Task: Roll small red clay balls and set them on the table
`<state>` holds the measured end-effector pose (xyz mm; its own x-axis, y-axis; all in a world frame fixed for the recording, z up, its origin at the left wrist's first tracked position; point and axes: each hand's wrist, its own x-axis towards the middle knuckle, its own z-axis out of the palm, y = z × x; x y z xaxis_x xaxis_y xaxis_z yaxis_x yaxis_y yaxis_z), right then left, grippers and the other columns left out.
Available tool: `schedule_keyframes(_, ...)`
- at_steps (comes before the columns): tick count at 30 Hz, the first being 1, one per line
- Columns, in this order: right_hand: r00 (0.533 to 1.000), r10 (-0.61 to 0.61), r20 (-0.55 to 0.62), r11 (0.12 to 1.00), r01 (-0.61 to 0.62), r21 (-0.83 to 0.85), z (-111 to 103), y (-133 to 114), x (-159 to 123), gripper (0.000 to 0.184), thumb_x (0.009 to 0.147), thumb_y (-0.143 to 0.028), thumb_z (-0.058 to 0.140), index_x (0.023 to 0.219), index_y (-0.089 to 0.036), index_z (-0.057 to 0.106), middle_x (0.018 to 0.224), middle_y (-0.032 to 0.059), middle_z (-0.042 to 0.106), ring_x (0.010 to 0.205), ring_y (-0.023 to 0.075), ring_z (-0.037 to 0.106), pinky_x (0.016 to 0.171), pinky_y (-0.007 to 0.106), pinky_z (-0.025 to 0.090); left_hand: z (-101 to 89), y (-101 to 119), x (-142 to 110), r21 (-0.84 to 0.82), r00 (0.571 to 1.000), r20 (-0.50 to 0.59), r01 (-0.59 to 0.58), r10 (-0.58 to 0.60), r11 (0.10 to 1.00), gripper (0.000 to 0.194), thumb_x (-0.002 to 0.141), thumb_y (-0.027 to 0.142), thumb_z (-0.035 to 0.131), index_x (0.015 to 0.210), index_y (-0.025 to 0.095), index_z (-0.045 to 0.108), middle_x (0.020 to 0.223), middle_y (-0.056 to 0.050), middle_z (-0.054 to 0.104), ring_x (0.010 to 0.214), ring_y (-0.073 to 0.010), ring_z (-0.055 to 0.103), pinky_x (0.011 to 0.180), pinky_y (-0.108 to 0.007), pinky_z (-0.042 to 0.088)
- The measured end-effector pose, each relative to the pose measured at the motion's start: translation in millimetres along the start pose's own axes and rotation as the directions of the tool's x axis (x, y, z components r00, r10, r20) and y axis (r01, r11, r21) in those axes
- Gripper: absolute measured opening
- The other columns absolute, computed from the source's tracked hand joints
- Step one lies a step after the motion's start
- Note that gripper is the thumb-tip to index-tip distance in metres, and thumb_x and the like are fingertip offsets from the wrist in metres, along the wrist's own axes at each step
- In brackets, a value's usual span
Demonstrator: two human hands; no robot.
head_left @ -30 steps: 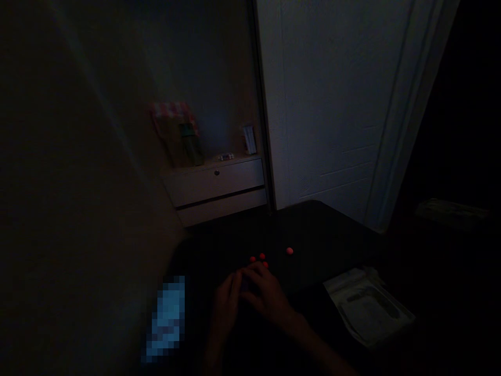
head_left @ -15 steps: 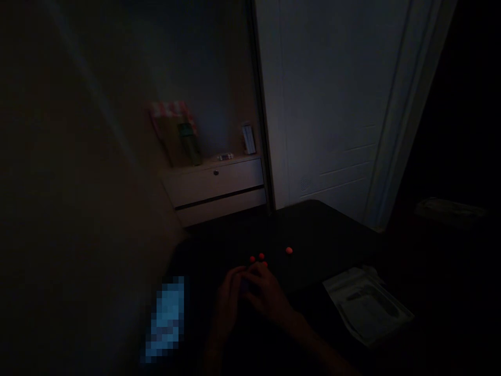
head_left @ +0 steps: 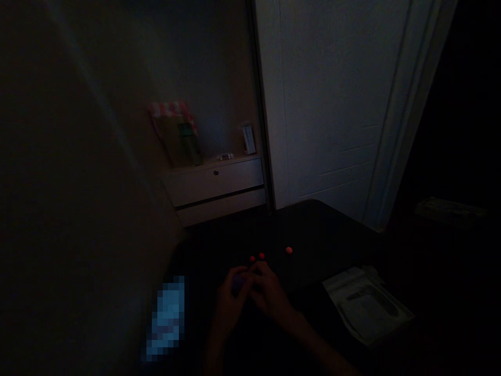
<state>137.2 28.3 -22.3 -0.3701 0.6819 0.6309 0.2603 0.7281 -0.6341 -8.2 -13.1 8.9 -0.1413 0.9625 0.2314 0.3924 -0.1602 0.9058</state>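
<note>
The scene is very dark. My left hand (head_left: 230, 296) and my right hand (head_left: 270, 292) meet over the near part of a black table (head_left: 321, 230). Between their fingers is a small purple lump (head_left: 238, 281), mostly covered; its kind does not show. The left fingers curl round it, and the right fingertips press close against it. Just beyond my fingertips lie two small red balls (head_left: 262, 256), with a further red bit partly hidden behind my right hand. A larger orange-red ball (head_left: 288, 250) rests farther to the right.
A clear flat bag (head_left: 368, 305) lies at the table's right edge. On the left glows a blurred bright screen (head_left: 166, 318). Behind the table stand a drawer cabinet (head_left: 219, 183), holding a green bottle (head_left: 190, 143) and a checked bag (head_left: 168, 109), and a white door (head_left: 324, 104).
My left hand has turned slightly and its thumb has shifted toward my right hand, so more of the purple lump shows. My right hand covers more of the nearest red ball.
</note>
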Motion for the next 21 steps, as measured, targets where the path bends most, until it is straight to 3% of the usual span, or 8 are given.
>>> schedule_keyframes(5,1.000,0.006,0.015,1.000,-0.006,0.001,1.0,-2.0,-0.7,0.052,0.081,-0.001,0.069,0.127,-0.025,0.072,0.116,0.0079,0.065,0.110,0.0240,0.063,0.099,0.040,0.052,-1.0,1.1,-0.7,-0.041,1.000,0.004,-0.026,0.026,0.999,0.047,0.077,0.046,0.078,0.115,0.020,0.068,0.110,-0.009,0.078,0.101,-0.0293,0.073,0.090,-0.040,0.057)
schedule_keyframes(9,0.997,-0.066,0.045,0.998,0.065,0.023,-1.7,-9.2,-1.0,0.060,0.082,-0.010,0.073,0.139,-0.026,0.063,0.130,0.0100,0.060,0.123,0.0258,0.059,0.108,0.043,0.049,-2.8,-8.2,2.3,-0.095,0.992,-0.102,-0.087,0.077,0.992,0.037,0.078,0.039,0.075,0.109,0.021,0.070,0.106,-0.007,0.077,0.100,-0.0272,0.073,0.090,-0.038,0.057)
schedule_keyframes(12,0.997,-0.077,0.020,0.996,0.075,0.056,-3.6,-14.3,-1.0,0.055,0.086,-0.015,0.073,0.139,-0.029,0.063,0.131,0.0087,0.059,0.124,0.0246,0.058,0.112,0.043,0.046,-6.2,-18.4,5.7,-0.119,0.976,-0.199,-0.109,0.084,0.987,0.026,0.077,0.036,0.071,0.097,0.021,0.073,0.101,-0.007,0.077,0.096,-0.0262,0.072,0.087,-0.037,0.056)
schedule_keyframes(15,0.999,-0.027,-0.040,0.996,0.030,0.089,-3.8,-15.7,-1.1,0.046,0.088,-0.015,0.070,0.133,-0.028,0.065,0.127,0.0079,0.060,0.123,0.0233,0.059,0.112,0.042,0.046,-10.3,-23.1,6.5,-0.051,0.950,-0.273,-0.168,0.148,0.984,0.008,0.073,0.027,0.064,0.073,0.021,0.070,0.084,-0.004,0.073,0.084,-0.0230,0.067,0.078,-0.032,0.053)
schedule_keyframes(18,0.996,0.039,-0.086,0.995,-0.030,0.098,-2.9,-14.7,-0.6,0.040,0.090,-0.016,0.068,0.129,-0.025,0.067,0.125,0.0087,0.061,0.122,0.0235,0.061,0.111,0.041,0.048,-10.8,-19.1,3.7,-0.002,0.929,-0.311,-0.213,0.202,0.977,0.011,0.073,0.026,0.061,0.063,0.022,0.062,0.069,-0.001,0.062,0.071,-0.0200,0.059,0.068,-0.029,0.047)
schedule_keyframes(21,0.991,0.087,-0.105,0.991,-0.076,0.111,-2.3,-14.1,0.3,0.036,0.091,-0.017,0.066,0.125,-0.026,0.068,0.125,0.0085,0.062,0.119,0.0230,0.063,0.106,0.040,0.052,-5.4,-12.9,-0.6,-0.095,0.926,-0.358,-0.163,0.119,0.982,0.025,0.082,0.038,0.061,0.063,0.022,0.056,0.065,0.001,0.055,0.065,-0.0179,0.054,0.062,-0.028,0.044)
